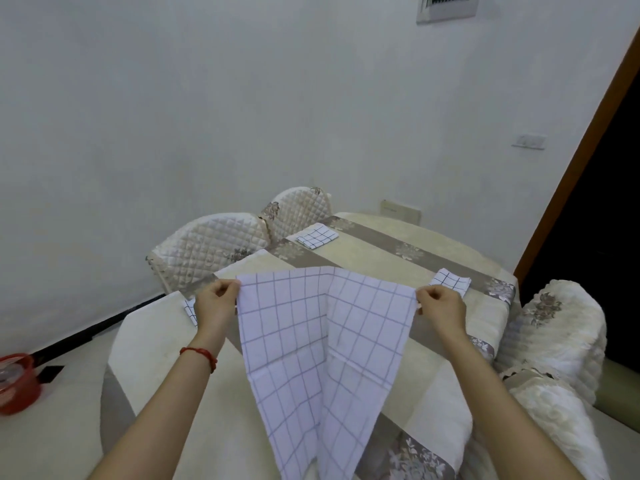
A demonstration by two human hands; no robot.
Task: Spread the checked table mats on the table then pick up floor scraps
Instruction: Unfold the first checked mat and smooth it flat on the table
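A white checked table mat hangs unfolded in the air above the near part of the table. My left hand pinches its upper left corner and my right hand pinches its upper right corner. Its lower end droops toward me. Three folded checked mats lie on the cream tablecloth: one at the far side, one at the right, and one at the left, mostly hidden behind my left hand.
Two quilted chairs stand at the table's left far side, and padded chairs stand at the right. A red container sits on the floor at the left. A dark doorway lies at the right.
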